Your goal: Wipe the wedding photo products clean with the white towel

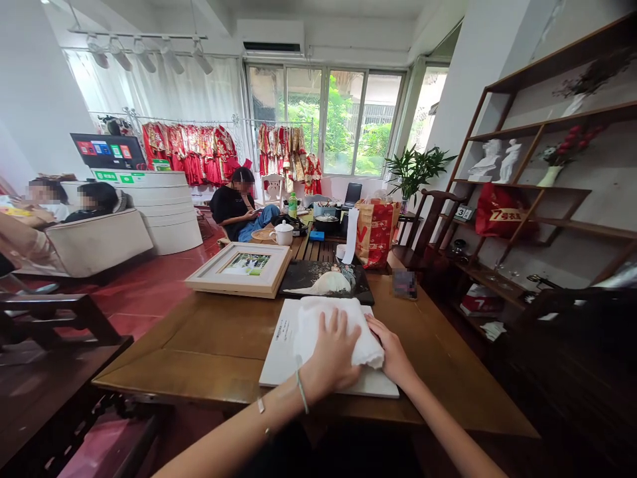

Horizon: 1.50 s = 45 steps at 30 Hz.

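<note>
A folded white cloth lies on a flat white board, which has small dark print near its upper left corner. My left hand presses on the cloth with its fingers spread. At the right edge of cloth and board rests my right hand, fingers stretched out; its thumb and underside are hidden. Just beyond the board is a dark picture panel showing a pale, spread-out dress. To its left lies a light wooden picture frame with a small photo set in a wide mat.
The brown wooden table carries these things. Behind stand a white lidded cup, a red paper bag and a green-capped bottle. A seated person is at the far side. Wooden chairs flank the table; a shelf is right.
</note>
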{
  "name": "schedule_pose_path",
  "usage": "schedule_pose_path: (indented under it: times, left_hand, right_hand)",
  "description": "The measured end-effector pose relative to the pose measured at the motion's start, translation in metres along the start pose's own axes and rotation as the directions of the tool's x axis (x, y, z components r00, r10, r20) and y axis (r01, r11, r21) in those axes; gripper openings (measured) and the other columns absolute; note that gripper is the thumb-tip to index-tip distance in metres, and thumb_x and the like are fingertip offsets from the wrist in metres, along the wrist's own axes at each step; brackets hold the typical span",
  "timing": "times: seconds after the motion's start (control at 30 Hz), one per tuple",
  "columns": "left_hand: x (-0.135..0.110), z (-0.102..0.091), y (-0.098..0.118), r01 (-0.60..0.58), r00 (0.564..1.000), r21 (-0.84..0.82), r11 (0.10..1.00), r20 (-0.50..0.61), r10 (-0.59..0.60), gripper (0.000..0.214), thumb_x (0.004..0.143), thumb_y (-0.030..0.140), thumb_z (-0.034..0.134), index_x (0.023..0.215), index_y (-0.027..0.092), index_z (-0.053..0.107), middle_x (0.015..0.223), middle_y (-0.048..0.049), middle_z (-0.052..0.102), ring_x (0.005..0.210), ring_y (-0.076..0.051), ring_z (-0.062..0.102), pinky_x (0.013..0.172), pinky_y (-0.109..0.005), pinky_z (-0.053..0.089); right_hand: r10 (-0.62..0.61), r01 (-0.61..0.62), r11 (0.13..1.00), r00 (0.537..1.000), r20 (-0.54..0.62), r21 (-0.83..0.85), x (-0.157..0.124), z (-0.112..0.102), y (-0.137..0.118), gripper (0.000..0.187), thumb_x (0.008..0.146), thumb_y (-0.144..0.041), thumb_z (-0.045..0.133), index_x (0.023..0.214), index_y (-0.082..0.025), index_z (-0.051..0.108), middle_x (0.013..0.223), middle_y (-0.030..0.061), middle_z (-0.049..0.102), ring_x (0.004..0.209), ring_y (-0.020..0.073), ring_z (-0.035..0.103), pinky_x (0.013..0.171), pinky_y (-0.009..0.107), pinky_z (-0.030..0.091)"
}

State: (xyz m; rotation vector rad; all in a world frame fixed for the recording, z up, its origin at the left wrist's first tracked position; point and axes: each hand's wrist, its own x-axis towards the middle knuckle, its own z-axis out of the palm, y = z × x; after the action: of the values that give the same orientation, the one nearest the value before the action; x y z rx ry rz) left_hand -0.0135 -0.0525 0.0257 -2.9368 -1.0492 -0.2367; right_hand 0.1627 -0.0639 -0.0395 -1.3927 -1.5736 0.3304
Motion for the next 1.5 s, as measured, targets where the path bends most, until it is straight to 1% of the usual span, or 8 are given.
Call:
schedule_pose_path:
  times: [0.17,0.3,0.6,0.77,0.9,1.13,1.37,1.5]
  left_hand:
    - [-0.040,0.008,0.029,-0.111,0.993,-0.085,0.990,0.034,0.114,0.081,0.072,0.054,0.056,0.139,0.017,0.029,0.146,-0.0233,0.018,0.134,-0.044,0.005,0.103,-0.064,0.003]
    - [-0.048,0.004,0.041,-0.086,0.994,-0.114,0.990,0.061,0.094,0.081,0.074,0.055,0.054,0.141,0.018,0.027,0.147,-0.0224,0.015,0.134,-0.044,0.001,0.102,-0.065,0.002]
    - [0.009,-0.002,0.007,0.053,0.999,-0.012,0.999,-0.002,-0.053,0.068,0.077,0.049,0.055,0.135,0.017,0.040,0.142,-0.0207,0.030,0.132,-0.041,0.019,0.104,-0.059,0.014]
    - [0.027,0.003,-0.003,0.082,0.996,0.039,0.996,-0.028,-0.081,0.064,0.077,0.046,0.055,0.133,0.019,0.041,0.141,-0.0189,0.033,0.132,-0.039,0.023,0.103,-0.058,0.015]
    - [0.007,-0.003,0.010,0.050,0.998,0.023,0.999,0.041,-0.051,0.068,0.075,0.044,0.057,0.134,0.016,0.039,0.143,-0.0198,0.030,0.133,-0.040,0.019,0.105,-0.058,0.013]
    - [-0.033,-0.013,0.020,-0.074,0.990,-0.067,0.995,0.118,0.082,0.073,0.075,0.048,0.056,0.138,0.020,0.032,0.146,-0.0187,0.024,0.134,-0.039,0.014,0.105,-0.059,0.011]
    - [0.012,-0.005,-0.012,-0.075,0.996,-0.004,0.997,0.037,0.075,0.062,0.079,0.048,0.053,0.135,0.025,0.040,0.141,-0.0137,0.034,0.132,-0.035,0.025,0.104,-0.056,0.018]
    - [0.033,-0.005,-0.032,-0.111,0.994,-0.008,0.994,0.021,0.111,0.052,0.084,0.042,0.047,0.133,0.028,0.042,0.139,-0.0084,0.039,0.130,-0.029,0.030,0.104,-0.049,0.023]
  right_hand:
    - [0.107,-0.105,0.994,0.993,-0.044,0.040,0.005,-0.006,0.005,0.034,0.080,-0.020,0.044,0.101,-0.019,0.070,0.121,0.0102,0.062,0.117,0.0223,0.054,0.104,0.044,0.037]
    - [0.122,-0.119,0.990,0.992,-0.043,0.069,0.005,-0.007,0.005,0.032,0.079,-0.021,0.046,0.099,-0.020,0.071,0.121,0.0092,0.062,0.117,0.0222,0.054,0.104,0.044,0.036]
    - [0.035,-0.036,0.999,0.999,0.010,0.040,-0.001,-0.007,-0.004,0.043,0.077,-0.019,0.050,0.119,-0.018,0.060,0.131,0.0101,0.053,0.128,0.0244,0.041,0.105,0.043,0.035]
    - [0.036,-0.036,0.999,0.999,-0.011,-0.010,-0.001,-0.004,-0.001,0.049,0.071,-0.009,0.049,0.118,-0.017,0.060,0.129,0.0106,0.056,0.124,0.0249,0.046,0.104,0.043,0.036]
    - [-0.022,0.022,1.000,1.000,-0.016,0.000,0.001,-0.003,0.007,0.043,0.074,-0.014,0.050,0.114,-0.019,0.063,0.126,0.0103,0.059,0.121,0.0247,0.050,0.103,0.043,0.038]
    - [0.068,-0.071,0.996,0.997,-0.047,-0.060,0.005,-0.001,0.003,0.036,0.083,-0.020,0.042,0.109,-0.018,0.066,0.125,0.0106,0.059,0.121,0.0219,0.051,0.106,0.043,0.035]
    - [0.004,-0.004,0.999,1.000,0.008,-0.033,-0.003,-0.005,-0.001,0.040,0.079,-0.016,0.044,0.115,-0.018,0.063,0.128,0.0106,0.057,0.123,0.0238,0.049,0.104,0.043,0.037]
    - [0.045,-0.045,0.996,0.999,-0.009,-0.073,-0.003,-0.004,-0.002,0.044,0.077,-0.010,0.041,0.115,-0.017,0.062,0.127,0.0102,0.057,0.124,0.0233,0.047,0.106,0.044,0.035]
